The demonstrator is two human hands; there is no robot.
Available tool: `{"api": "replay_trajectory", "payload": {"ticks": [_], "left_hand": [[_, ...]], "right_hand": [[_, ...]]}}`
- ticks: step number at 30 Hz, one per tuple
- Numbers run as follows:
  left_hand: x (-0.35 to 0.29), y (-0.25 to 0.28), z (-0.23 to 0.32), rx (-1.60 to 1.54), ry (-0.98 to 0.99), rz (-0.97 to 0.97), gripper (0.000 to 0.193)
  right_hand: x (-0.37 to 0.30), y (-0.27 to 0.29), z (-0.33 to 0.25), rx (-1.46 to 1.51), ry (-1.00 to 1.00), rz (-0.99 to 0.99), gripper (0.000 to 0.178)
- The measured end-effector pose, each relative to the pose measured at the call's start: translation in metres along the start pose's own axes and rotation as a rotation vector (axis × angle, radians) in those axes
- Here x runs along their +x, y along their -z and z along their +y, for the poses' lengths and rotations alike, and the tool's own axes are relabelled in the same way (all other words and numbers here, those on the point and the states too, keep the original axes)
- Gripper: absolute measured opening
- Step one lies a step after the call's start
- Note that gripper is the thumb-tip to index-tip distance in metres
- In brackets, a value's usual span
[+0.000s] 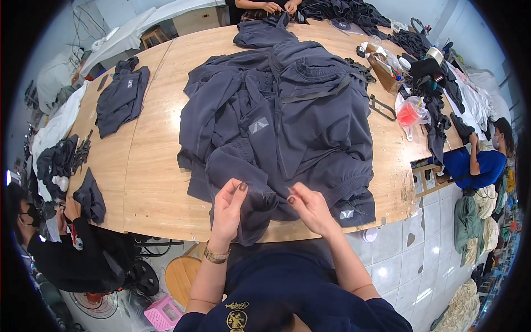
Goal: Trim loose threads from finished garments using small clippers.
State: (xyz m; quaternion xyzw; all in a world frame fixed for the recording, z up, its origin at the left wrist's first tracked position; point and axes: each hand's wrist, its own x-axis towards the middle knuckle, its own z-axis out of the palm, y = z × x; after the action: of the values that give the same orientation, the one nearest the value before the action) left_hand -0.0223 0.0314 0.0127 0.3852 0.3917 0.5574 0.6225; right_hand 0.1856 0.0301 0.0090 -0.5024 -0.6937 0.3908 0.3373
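A large heap of dark grey garments (326, 127) with gathered elastic edges lies on the wooden table in front of me. Over the near part of the heap, a garment's end (251, 213) hangs past the table edge. My left hand (225, 207) is closed in a pinch beside that end; whatever its fingertips hold is too fine to make out. To the right, my right hand (314, 209) is also pinched, raised just above the cloth, and its fingertips hide anything small between them. A light grey patch (258, 126) shows on the heap's middle.
Another folded dark garment (123, 99) lies at the table's left. A black strap loop (383, 108), a red drink in a plastic bag (408, 115) and a brown box (386, 72) stand at the right. Co-workers sit at the left, right and far edges. A wooden stool (182, 276) stands below.
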Motion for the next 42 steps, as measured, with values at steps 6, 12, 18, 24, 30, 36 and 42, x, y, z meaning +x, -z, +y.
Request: {"api": "replay_trajectory", "payload": {"ticks": [6, 12, 18, 24, 30, 36, 42], "left_hand": [[-0.001, -0.002, 0.003, -0.022, -0.006, -0.016, 0.013], [-0.002, -0.004, 0.004, 0.056, -0.037, -0.016, 0.014], [-0.002, -0.005, 0.003, 0.132, -0.055, -0.028, 0.014], [0.001, -0.002, 0.001, 0.038, 0.010, 0.025, 0.014], [0.004, -0.001, 0.002, -0.102, 0.119, 0.072, 0.014], [0.004, -0.001, -0.005, -0.035, 0.062, 0.016, 0.012], [0.004, -0.002, -0.004, -0.002, 0.027, 0.036, 0.003]], "right_hand": [[0.004, 0.001, -0.016, -0.174, 0.102, -0.069, 0.029], [0.007, 0.000, -0.018, -0.235, 0.126, -0.074, 0.034], [0.009, -0.003, -0.020, -0.258, 0.189, 0.007, 0.033], [0.006, -0.004, -0.013, -0.226, 0.189, 0.086, 0.031], [0.004, -0.009, -0.007, -0.275, 0.284, 0.176, 0.033], [0.009, -0.029, -0.023, -0.005, 0.225, 0.280, 0.034], [0.021, -0.038, -0.006, 0.438, 0.021, 0.258, 0.008]]}}
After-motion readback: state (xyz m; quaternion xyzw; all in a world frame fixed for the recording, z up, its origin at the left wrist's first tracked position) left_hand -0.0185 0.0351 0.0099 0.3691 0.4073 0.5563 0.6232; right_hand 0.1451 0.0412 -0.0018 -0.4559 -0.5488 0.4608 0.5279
